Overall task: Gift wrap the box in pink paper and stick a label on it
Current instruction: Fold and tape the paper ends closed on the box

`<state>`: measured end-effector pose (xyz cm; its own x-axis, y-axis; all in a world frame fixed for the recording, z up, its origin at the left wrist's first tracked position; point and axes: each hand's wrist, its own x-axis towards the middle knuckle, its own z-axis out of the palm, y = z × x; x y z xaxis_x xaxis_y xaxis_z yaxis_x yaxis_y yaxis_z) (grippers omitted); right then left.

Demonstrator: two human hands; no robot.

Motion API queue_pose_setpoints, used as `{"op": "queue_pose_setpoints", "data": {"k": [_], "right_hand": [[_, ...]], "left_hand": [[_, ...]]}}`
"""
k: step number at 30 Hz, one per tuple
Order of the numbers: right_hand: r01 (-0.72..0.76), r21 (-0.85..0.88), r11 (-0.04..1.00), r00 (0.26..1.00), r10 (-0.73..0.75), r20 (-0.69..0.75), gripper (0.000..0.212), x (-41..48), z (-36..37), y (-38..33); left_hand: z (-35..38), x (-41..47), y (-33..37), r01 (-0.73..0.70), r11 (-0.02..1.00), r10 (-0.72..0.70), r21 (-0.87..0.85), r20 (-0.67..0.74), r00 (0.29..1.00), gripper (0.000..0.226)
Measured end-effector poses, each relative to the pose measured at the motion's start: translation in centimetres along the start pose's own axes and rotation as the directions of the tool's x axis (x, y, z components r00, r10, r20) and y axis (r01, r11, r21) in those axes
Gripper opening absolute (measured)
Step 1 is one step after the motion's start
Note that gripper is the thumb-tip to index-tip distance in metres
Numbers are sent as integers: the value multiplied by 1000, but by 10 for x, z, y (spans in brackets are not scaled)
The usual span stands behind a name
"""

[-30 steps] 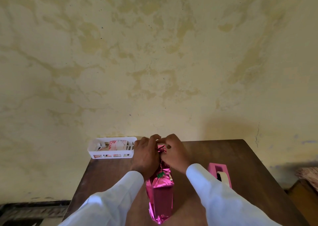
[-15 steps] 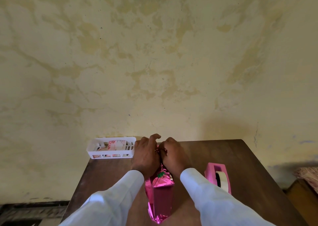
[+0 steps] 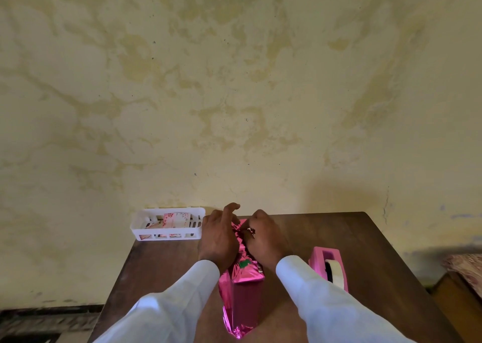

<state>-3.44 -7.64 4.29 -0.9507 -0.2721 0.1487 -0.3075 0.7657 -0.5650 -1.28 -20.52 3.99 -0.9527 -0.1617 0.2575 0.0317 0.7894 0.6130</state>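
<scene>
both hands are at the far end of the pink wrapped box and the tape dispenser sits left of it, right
No: the head view shows the tape dispenser right of the box. The left hand and right hand are at its far end.

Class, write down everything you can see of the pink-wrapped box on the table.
The box is long and narrow, covered in shiny, crinkled pink foil-like paper. It lies flat on the brown table, lengthwise away from the person. Its near end is bunched; a small green patch shows on top. At the far end, the left hand and right hand hold the crumpled paper.
</scene>
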Motion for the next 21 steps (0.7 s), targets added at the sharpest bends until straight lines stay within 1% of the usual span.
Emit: {"op": "queue_pose_setpoints", "data": {"k": [4, 7, 10, 12, 13, 14, 16, 18, 21], "right_hand": [[-6, -15, 1000, 999, 7, 41, 24, -1, -2, 2], [-31, -34, 999, 994, 34, 106, 27, 1, -9, 0], [-84, 82, 993, 981, 68, 180, 26, 0, -19, -3], [-93, 166, 982, 961, 45, 272, 24, -1, -30, -6], [-91, 177, 980, 938, 25, 345, 19, -2, -36, -8], [-73, 163, 984, 904, -4, 426, 20, -1, -41, -9], [13, 81, 997, 825, -56, 563, 49, -1, -50, -13], [80, -13, 997, 767, -54, 639, 71, -1, -55, -16], [136, -157, 978, 738, 5, 675, 111, -4, -57, -19]], "left_hand": [[1, 1, -2, -16, 1000, 16, -3, 4, 1000, 67], [-1, 0, 0, -25, 1000, 25, -18, -3, 1000, 62], [-5, 1, -1, -11, 999, 11, -37, 7, 1000, 64], [-8, 4, -5, -2, 997, 4, -77, 30, 1000, 66], [-11, 5, -6, -3, 996, 6, -89, 41, 999, 67], [-13, 7, -8, -14, 996, 19, -85, 53, 998, 67], [-16, 9, -10, -43, 998, 47, -49, 89, 995, 70], [-18, 11, -11, -36, 999, 38, -19, 126, 991, 75], [-20, 14, -10, -21, 999, 16, 27, 185, 983, 76]]}}
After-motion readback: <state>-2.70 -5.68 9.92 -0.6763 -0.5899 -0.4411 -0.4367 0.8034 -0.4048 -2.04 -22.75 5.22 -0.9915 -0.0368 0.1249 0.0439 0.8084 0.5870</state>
